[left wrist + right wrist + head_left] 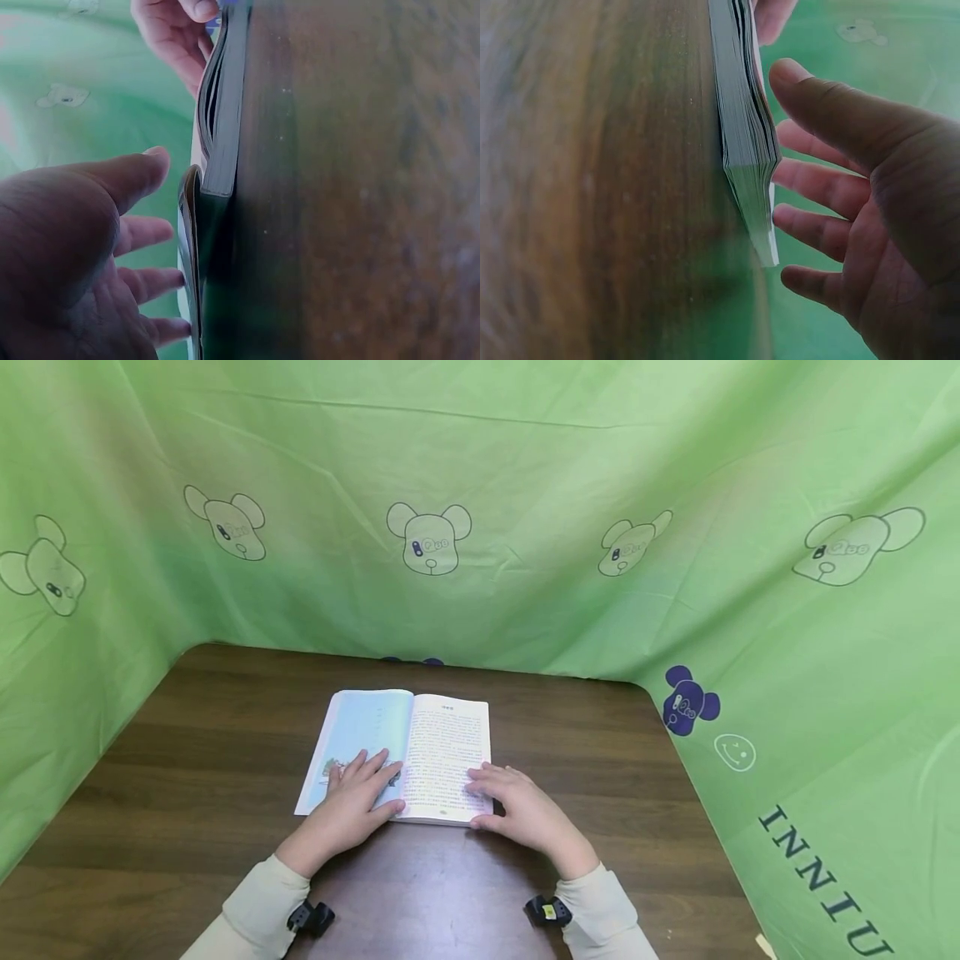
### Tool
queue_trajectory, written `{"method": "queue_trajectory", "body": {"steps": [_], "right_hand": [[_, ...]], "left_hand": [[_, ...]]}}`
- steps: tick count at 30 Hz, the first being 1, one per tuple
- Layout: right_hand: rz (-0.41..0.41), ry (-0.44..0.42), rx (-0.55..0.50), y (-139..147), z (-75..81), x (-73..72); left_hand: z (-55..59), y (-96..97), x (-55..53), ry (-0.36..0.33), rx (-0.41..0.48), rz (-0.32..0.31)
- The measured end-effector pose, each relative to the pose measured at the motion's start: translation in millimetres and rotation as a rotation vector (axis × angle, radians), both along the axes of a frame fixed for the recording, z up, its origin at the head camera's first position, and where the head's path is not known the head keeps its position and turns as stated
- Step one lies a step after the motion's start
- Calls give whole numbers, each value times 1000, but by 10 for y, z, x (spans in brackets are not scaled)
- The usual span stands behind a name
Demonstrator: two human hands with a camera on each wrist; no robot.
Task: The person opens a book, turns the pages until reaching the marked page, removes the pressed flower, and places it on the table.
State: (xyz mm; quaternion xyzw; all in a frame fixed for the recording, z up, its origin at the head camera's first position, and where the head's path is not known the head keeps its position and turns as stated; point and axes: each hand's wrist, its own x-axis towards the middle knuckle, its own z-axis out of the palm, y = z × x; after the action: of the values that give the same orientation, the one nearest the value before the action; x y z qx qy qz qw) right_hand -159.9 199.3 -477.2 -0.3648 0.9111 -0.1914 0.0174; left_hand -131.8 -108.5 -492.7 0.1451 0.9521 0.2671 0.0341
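An open book (450, 735) lies on the wooden table, with a pale blue picture page on the left and a white page of printed text on the right. My left hand (354, 802) rests with spread fingers over the lower part of the blue page, its thumb near the centre fold. At the lower right edge of the text page is my right hand (525, 810), fingers loosely extended over the margin and thumb by the bottom corner. The right wrist view shows the thick page block (746, 135) beside the fingers. In the left wrist view, the thin left side (191, 247) stands a little raised under the fingertips.
The brown wooden table (225, 727) stretches around the book. A green curtain (525, 452) printed with bear heads hangs along the back and both sides. Black wrist cameras (311, 917) sit on the pale sleeves (603, 910).
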Motion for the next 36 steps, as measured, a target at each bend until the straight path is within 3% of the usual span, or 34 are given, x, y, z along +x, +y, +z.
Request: {"method": "queue_trajectory", "body": {"steps": [10, 15, 27, 32, 36], "right_hand": [[-19, -6, 52, -60, 73, 6], [-17, -1, 69, -79, 90, 11], [59, 32, 149, -38, 104, -10], [96, 60, 158, -38, 155, -29], [120, 78, 152, -40, 173, -54]], "left_hand": [[55, 47, 11, 5, -68, 37], [91, 73, 10, 29, -106, 26], [102, 88, 3, 168, -94, -209], [135, 95, -12, 172, -121, -242], [187, 94, -37, 128, -131, -242]]}}
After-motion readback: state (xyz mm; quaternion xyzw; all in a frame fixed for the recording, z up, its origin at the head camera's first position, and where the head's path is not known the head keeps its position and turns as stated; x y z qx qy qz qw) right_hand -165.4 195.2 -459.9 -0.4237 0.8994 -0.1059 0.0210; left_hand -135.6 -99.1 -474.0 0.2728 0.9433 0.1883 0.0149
